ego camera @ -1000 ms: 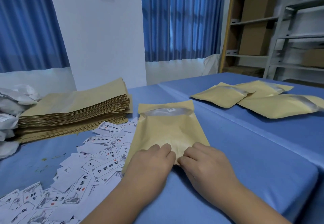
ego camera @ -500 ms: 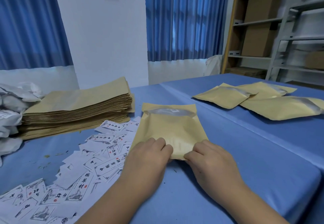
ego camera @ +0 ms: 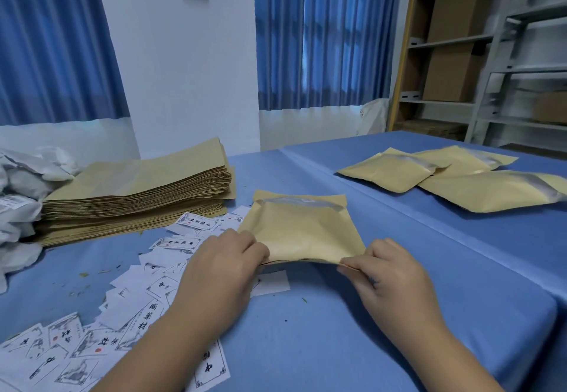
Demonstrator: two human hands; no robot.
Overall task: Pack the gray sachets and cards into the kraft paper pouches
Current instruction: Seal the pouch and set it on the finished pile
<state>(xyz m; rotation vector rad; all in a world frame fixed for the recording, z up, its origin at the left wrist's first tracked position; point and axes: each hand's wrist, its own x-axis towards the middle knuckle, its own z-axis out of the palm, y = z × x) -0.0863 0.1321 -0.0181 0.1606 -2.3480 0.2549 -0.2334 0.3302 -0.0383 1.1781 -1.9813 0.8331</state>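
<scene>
Head view shows 2 bare hands at the near edge of one kraft pouch (ego camera: 302,232), which lies in the middle of the blue bench (ego camera: 337,339). The left hand (ego camera: 227,265) pinches the near left corner with curled fingers, and the right hand (ego camera: 389,275) pinches the near right corner in the same way. Between them the near edge is raised a little off the bench, while the far end with its clear strip rests flat. Under the raised edge lies 1 white card (ego camera: 271,282). Many more cards (ego camera: 171,244) with black print are scattered on the bench to the left of the pouch and under the left forearm. Behind them stands a thick stack of flat pouches (ego camera: 138,195), and at the far left edge is a heap of gray sachets (ego camera: 18,183), touching the stack. On the right part of the bench, well apart from the hands, 3 filled pouches (ego camera: 389,173) lie overlapping each other. Beyond the bench are blue curtains (ego camera: 322,38) and shelves (ego camera: 503,69) carrying cardboard boxes (ego camera: 454,66).
</scene>
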